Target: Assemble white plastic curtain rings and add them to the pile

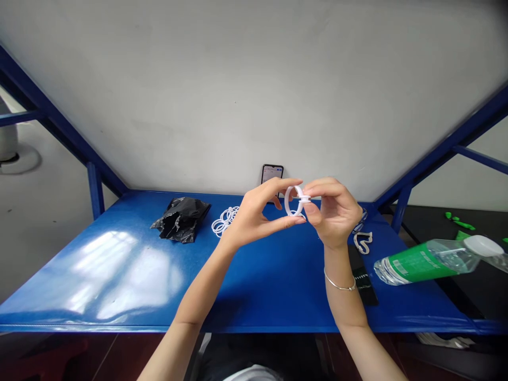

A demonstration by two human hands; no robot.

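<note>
No legible text anywhere.

A crumpled black bag (180,218) is laid on the blue desk (119,275), a phone (272,173) propped behind it, and a green-labelled bottle (432,260) is seen at right.

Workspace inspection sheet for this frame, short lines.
Surface: blue table, glossy, light glare at left.
Job's things: white ring held above the table; pile of white rings lying beyond the left hand.
Clutter: black bag; phone leaning on the wall; water bottle on its side at right.
Hands: left hand and right hand both pinch the white ring.
Cables: nothing seen.
Surroundings: grey wall, blue frame struts.
</note>
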